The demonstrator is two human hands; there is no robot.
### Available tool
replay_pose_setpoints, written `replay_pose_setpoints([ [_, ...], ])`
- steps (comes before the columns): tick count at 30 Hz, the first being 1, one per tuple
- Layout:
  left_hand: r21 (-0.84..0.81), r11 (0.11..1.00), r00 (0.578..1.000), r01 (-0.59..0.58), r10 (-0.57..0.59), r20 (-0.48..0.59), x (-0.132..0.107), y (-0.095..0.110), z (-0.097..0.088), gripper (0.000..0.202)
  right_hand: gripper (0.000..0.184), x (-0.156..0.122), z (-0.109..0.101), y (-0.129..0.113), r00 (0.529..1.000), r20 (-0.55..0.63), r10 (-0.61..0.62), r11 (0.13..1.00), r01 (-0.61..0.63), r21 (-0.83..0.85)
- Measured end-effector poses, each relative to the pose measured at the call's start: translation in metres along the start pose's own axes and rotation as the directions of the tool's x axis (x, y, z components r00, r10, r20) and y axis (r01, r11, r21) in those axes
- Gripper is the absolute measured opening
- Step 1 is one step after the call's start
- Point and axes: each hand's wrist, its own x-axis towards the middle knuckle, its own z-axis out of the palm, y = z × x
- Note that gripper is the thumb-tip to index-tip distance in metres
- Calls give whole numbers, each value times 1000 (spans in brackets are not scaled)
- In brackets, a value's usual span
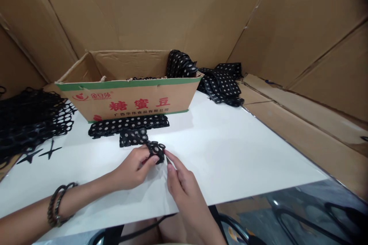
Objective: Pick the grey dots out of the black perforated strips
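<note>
My left hand (132, 170) is closed around the end of a black perforated strip (135, 137) that lies on the white table (230, 149). My right hand (179, 178) pinches the same end from the right, with a thin pointed tool between thumb and forefinger. The strip's end curls up between both hands. A longer black strip with pale holes (128, 124) lies just behind, against a cardboard box (129, 99).
The open box with red lettering holds more black strips. A pile of black strips (220, 82) lies behind it at the right. Black ring mesh (27, 118) is heaped at the left edge, with small black cross-shaped scraps (40, 154) nearby. Cardboard walls surround the table.
</note>
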Motion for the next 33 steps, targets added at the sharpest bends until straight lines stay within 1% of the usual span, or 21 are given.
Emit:
replay_pose_setpoints([
  [2, 22, 999, 1000, -27, 28, -8, 0, 1, 1, 34, 49, 0, 0, 0, 1000, -2, 12, 1000, -12, 12],
  [5, 30, 999, 1000, -27, 28, -14, 0, 1, 1, 33, 51, 0, -1, 0, 999, 51, 8, 1000, -8, 0],
  [7, 31, 999, 1000, -26, 26, -11, 0, 1, 1, 33, 51, 0, -2, -1, 998, 65, 5, 999, -2, -33],
  [11, 34, 999, 999, -33, 33, -12, 0, 1, 1, 34, 51, -1, -1, -4, 1000, 21, -4, 995, 5, -95],
  [13, 39, 998, 999, -39, 39, -3, 0, 1, 1, 34, 50, -1, 0, -6, 1000, 20, -1, 992, 4, -123],
  [16, 55, 997, 999, -54, 54, 2, 0, 1, 2, 33, 49, 0, 0, -8, 998, 55, 8, 987, 1, -159],
  [18, 73, 995, 997, -72, 72, -3, 0, 1, 2, 33, 47, 2, -1, -8, 997, 80, -7, 984, 21, -180],
  [21, 103, 989, 994, -108, 110, -14, -1, 0, 3, 33, 44, 3, -3, -8, 994, 103, -33, 970, 57, -236],
  [25, 181, 967, 982, -181, 187, -15, -3, -3, 4, 32, 44, 5, -2, -11, 990, 139, -12, 939, 59, -339],
  [28, 301, 918, 961, -260, 276, -14, -5, -6, 6, 30, 41, 7, 0, -14, 988, 157, -4, 903, 71, -423],
  [31, 414, 859, 936, -302, 349, -42, -7, -7, 8, 28, 41, 9, 3, -17, 988, 155, 22, 842, 66, -536],
  [33, 454, 828, 920, -329, 389, -42, -8, -6, 8, 26, 43, 9, 4, -18, 987, 152, 46, 800, 55, -598],
])
